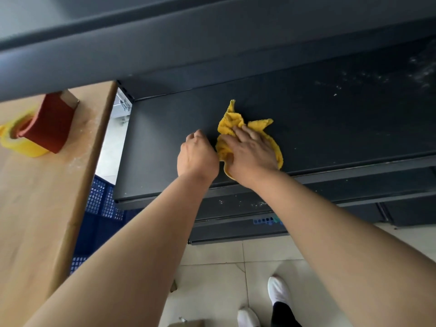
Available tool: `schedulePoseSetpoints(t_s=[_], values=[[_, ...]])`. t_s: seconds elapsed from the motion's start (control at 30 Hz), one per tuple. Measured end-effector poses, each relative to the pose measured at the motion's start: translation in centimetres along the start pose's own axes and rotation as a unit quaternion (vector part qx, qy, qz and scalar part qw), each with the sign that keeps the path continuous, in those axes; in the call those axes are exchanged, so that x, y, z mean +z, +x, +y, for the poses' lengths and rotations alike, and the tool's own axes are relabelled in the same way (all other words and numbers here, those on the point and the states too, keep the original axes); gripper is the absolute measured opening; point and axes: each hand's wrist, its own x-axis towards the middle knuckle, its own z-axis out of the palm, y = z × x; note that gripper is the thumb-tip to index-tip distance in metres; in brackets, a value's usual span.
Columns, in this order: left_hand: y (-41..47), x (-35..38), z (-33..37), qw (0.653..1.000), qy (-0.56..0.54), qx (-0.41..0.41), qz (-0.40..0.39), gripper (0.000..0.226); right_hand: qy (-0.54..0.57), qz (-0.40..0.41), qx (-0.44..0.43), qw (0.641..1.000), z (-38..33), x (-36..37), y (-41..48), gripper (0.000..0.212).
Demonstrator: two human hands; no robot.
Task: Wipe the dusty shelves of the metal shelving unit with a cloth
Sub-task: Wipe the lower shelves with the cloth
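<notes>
A dark grey metal shelving unit [236, 55] fills the upper part of the view over a pale tiled floor [224, 267], with smooth, matte, flat shelves stacked one below another; at least three shelf fronts show. On the middle shelf [165, 149], near its front edge and left of centre, lies one yellow cloth [232, 123], fluffy and crumpled, with two loose corners sticking up toward the back of the shelf. The right hand [250, 152] lies flat on top of the cloth, fingers close together and pressing it to the metal. The left hand [197, 154] rests just beside the cloth on its left, curled into a loose fist, knuckles up, holding nothing that can be seen. Toward the right back corner of the same shelf a patch of pale dust and specks [420, 72] clings to the surface, and a few white crumbs [257, 204] lie on the shelf beneath. To the left stands a light wooden table [35, 208] carrying one yellow tape roll [21, 145] and one red roll on a cardboard core [49, 123]. Beneath its edge sits a blue perforated plastic crate [101, 204]. Two white shoes [278, 291] stand on the tiles.
</notes>
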Motion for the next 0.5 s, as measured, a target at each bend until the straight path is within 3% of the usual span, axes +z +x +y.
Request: schedulePoseSetpoints(t_s=[0.33,0.5], values=[[-2.2,1.5,3.0,0.995,0.042,0.066,-0.063,0.044,-0.010,0.005,0.071,0.997,6.1,-2.7,-4.1,0.054],[-2.1,1.7,2.9,0.995,0.077,0.059,-0.036,0.038,-0.018,0.023,0.159,0.987,10.7,-4.5,-4.8,0.052]])
